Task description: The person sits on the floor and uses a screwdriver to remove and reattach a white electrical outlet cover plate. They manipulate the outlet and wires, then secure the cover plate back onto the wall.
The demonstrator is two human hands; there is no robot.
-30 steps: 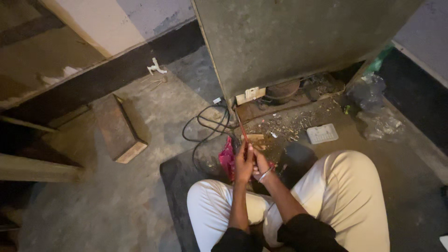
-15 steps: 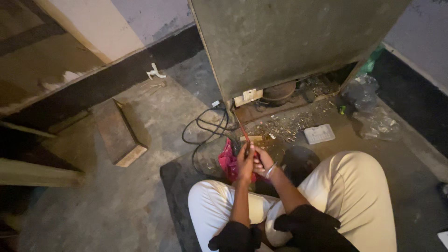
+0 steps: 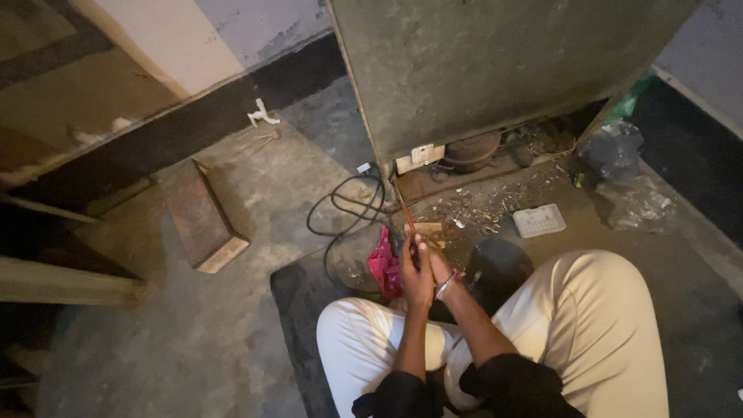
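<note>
- Since a moment ago my two hands have hardly shifted; only my head has moved a little, so the big metal cabinet point(image 3: 495, 70) sits a bit differently in view.
- My left hand point(image 3: 414, 275) and my right hand point(image 3: 439, 271) are pressed close together between my knees, both closed around the lower end of a thin reddish rod point(image 3: 405, 213).
- I cannot tell which fingers do the gripping; the left hand covers most of the right.
- That rod lies straight ahead of my hands, its long axis running up and slightly left, away from me toward the open base of the cabinet.
- My left hand sits a touch further up the rod, so it is the nearer one to the far tip.
- Just left of my hands a pink cloth point(image 3: 383, 267) lies on the dark mat point(image 3: 298, 310).
- Beyond it a black cable point(image 3: 340, 213) loops across the concrete floor point(image 3: 155, 340).
- Scattered bits of debris point(image 3: 472, 205) and a small white grille point(image 3: 539, 220) lie in front of the cabinet base.
- Well off to the left a wooden block point(image 3: 203, 224) rests on the floor.
</note>
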